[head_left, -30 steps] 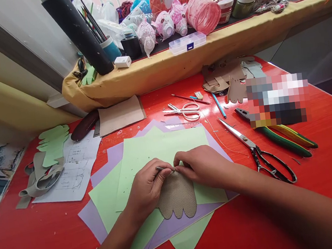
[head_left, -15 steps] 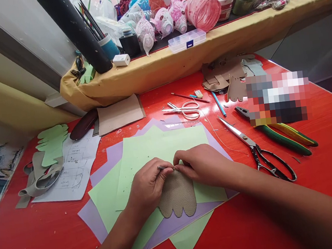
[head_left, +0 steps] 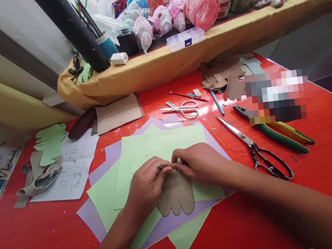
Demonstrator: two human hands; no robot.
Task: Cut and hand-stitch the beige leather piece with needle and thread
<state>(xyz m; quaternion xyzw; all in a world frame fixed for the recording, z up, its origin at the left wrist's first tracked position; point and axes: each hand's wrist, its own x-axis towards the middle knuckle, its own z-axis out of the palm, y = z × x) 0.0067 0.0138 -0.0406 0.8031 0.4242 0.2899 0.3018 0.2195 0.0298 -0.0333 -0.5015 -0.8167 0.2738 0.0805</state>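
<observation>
A taupe leather piece (head_left: pixel 176 197) with a scalloped lower edge lies on green paper sheets (head_left: pixel 145 151) stacked over lilac sheets (head_left: pixel 109 155) on the red table (head_left: pixel 47 242). My left hand (head_left: pixel 147 184) is closed in a pinch on a thin metal tool (head_left: pixel 160 167), its tip at the leather's top edge. My right hand (head_left: pixel 200 163) has its fingers curled and pressing on that same top edge, right beside the left fingertips. A thin thread (head_left: pixel 214 131) trails away from the hands to the right.
Black-handled scissors (head_left: pixel 255 150), green-and-yellow pliers (head_left: pixel 277 129), small white scissors (head_left: pixel 183 108) and pencils lie to the right and behind. Leather offcuts (head_left: pixel 226 73) sit at the back, a paper pattern (head_left: pixel 69 167) with green cutouts at left. A cluttered cloth-covered shelf (head_left: pixel 176 59) borders the far side.
Both hands stay at the leather's top edge with hardly any movement. The view has shifted slightly.
</observation>
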